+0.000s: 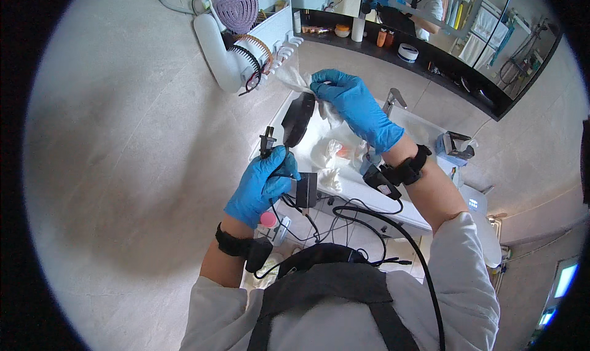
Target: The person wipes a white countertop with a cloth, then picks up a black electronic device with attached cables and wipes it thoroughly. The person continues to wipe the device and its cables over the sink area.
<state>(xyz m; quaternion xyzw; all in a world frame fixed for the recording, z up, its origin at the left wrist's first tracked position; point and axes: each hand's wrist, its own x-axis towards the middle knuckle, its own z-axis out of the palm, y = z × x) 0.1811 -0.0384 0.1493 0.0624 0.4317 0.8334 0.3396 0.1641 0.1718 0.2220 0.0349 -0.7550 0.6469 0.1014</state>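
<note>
My left hand point(261, 182), in a blue glove, is closed around a black power plug point(267, 141), its prong end pointing up and away. To the right of the plug is a dark, rounded elongated object point(298, 119); its kind and what supports it I cannot make out. My right hand point(353, 102), also gloved in blue, pinches a white cloth or tissue point(294, 79) at the far end of that dark object. A black rectangular block point(306, 190) shows just beside my left hand, above tangled black cables point(316, 228).
Crumpled white tissues point(330, 179) lie on the white washbasin counter beside the faucet point(394, 99). A tissue box point(455, 148) stands at right. Above are a mirrored cabinet with a black shelf point(424, 68) of jars, and a white wall organizer point(218, 56) holding a purple brush point(236, 10).
</note>
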